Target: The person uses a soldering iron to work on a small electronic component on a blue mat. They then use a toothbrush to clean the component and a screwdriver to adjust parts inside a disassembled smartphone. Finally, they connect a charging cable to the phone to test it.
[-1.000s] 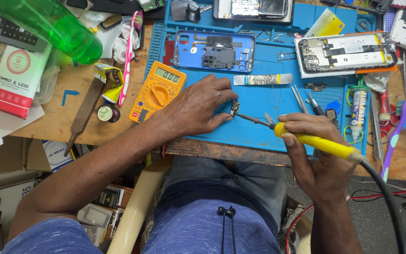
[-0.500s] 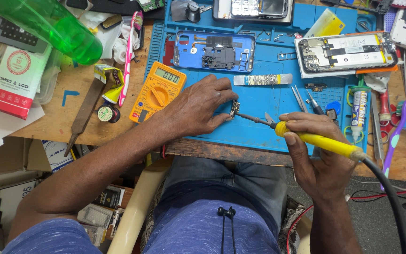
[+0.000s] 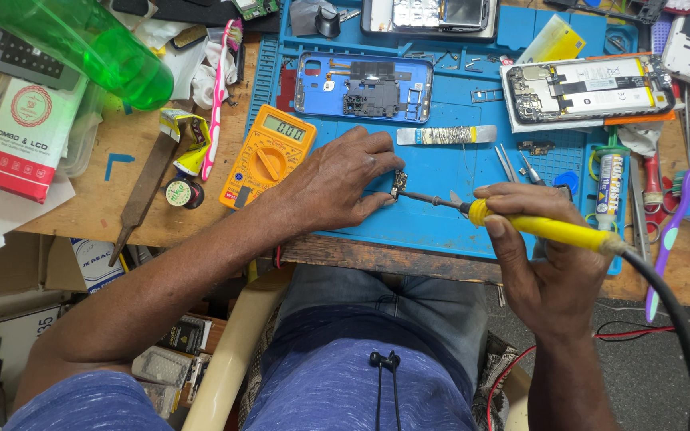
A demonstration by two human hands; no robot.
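My left hand (image 3: 337,179) rests on the blue work mat (image 3: 441,223) and pinches a small circuit part (image 3: 398,183) between its fingertips. My right hand (image 3: 541,239) grips a yellow-handled soldering iron (image 3: 549,227). The iron's metal tip reaches left and touches the small part. A black cord runs from the iron's handle down to the right.
An orange multimeter (image 3: 269,156) lies just left of my left hand. On the mat sit a blue phone frame (image 3: 365,88), an opened phone (image 3: 588,88), tweezers (image 3: 509,164) and a flux syringe (image 3: 612,179). A green bottle (image 3: 81,48) and a metal file (image 3: 145,191) lie at the left.
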